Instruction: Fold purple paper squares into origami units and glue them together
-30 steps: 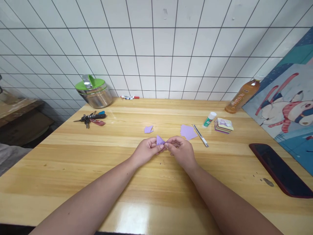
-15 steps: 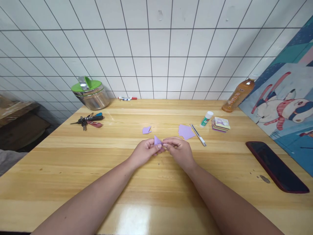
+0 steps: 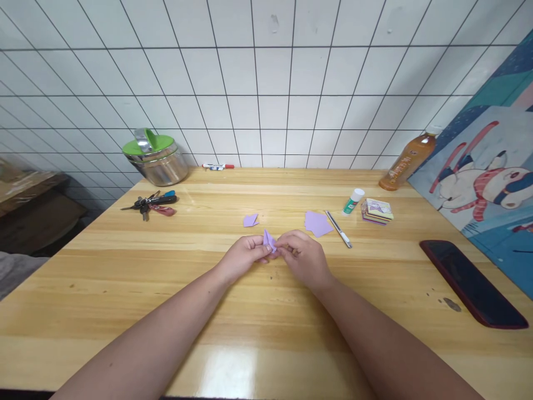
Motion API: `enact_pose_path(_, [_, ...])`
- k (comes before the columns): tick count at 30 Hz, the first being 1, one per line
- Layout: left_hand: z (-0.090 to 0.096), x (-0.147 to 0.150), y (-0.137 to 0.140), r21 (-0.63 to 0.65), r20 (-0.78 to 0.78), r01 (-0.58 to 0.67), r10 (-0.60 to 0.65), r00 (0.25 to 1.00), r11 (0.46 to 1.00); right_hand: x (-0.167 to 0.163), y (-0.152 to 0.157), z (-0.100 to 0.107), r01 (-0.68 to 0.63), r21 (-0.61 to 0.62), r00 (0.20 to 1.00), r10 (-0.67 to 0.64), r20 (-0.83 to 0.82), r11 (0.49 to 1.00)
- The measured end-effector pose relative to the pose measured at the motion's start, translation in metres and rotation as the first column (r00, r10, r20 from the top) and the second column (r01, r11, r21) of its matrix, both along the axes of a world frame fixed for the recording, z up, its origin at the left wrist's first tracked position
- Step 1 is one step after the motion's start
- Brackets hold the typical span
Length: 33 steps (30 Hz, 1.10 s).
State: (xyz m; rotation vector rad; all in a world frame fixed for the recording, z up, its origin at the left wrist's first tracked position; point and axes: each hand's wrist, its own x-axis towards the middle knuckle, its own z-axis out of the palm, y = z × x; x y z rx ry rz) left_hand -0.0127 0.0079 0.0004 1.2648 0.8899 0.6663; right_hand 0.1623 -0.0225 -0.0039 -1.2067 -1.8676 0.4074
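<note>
Head view shows folded purple paper (image 3: 267,239) between the left hand (image 3: 242,255), pinching it, and the right hand (image 3: 306,259), closed on its edge; probably light and easily torn, it suits fingertip holds along folds.

My forearms (image 3: 166,328) converge forward; my left grip (image 3: 244,255) is pinched; my right grip (image 3: 305,257), just beside it, likewise pinched.

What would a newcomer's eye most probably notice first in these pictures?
Probably the folded purple paper near the middle, held by the left hand, with the right hand at its edge. After that, perhaps the metal pot with a bright green lid at the back left, and the colourful artwork at the right.
</note>
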Motion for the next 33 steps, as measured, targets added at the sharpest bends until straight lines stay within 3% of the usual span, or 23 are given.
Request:
enact_pose_path(5, [0.003, -0.004, 0.001, -0.099, 0.086, 0.007, 0.001, 0.996, 0.995, 0.004, 0.002, -0.002, -0.026, 0.048, 0.998, 0.024, 0.056, 0.999])
enact_pose_path(9, [0.005, -0.004, 0.0, -0.062, 0.043, 0.007, -0.004, 0.999, 0.998, 0.005, 0.002, -0.001, -0.085, 0.035, 0.996, 0.084, 0.015, 0.996])
enact_pose_path(13, [0.004, -0.002, -0.001, -0.027, 0.031, -0.007, 0.007, 0.999, 1.0, 0.001, 0.001, 0.002, -0.011, -0.138, 0.992, -0.007, -0.129, 0.99])
enact_pose_path(16, [0.002, 0.002, -0.002, 0.016, 0.048, -0.036, 0.036, 0.998, 0.999, -0.003, 0.001, 0.004, -0.038, -0.342, 0.964, -0.056, -0.259, 0.939])
enact_pose_path(19, [-0.003, 0.007, -0.004, 0.075, 0.029, -0.062, 0.06, 0.998, 0.995, -0.005, 0.001, 0.004, -0.072, -0.458, 0.938, -0.096, -0.332, 0.886])
enact_pose_path(24, [-0.007, 0.011, -0.011, 0.253, -0.079, -0.103, 0.127, 0.989, 0.962, -0.003, 0.003, 0.0, -0.093, -0.553, 0.943, -0.104, -0.315, 0.828])
enact_pose_path(27, [-0.004, 0.013, -0.015, 0.311, -0.075, -0.133, 0.163, 0.984, 0.941, -0.005, 0.003, -0.002, -0.113, -0.563, 0.923, -0.123, -0.365, 0.819])
enact_pose_path(33, [0.003, 0.018, -0.018, 0.149, -0.057, -0.077, 0.087, 0.995, 0.986, -0.018, 0.0, -0.002, -0.261, -0.561, 0.763, -0.188, -0.619, 0.786])
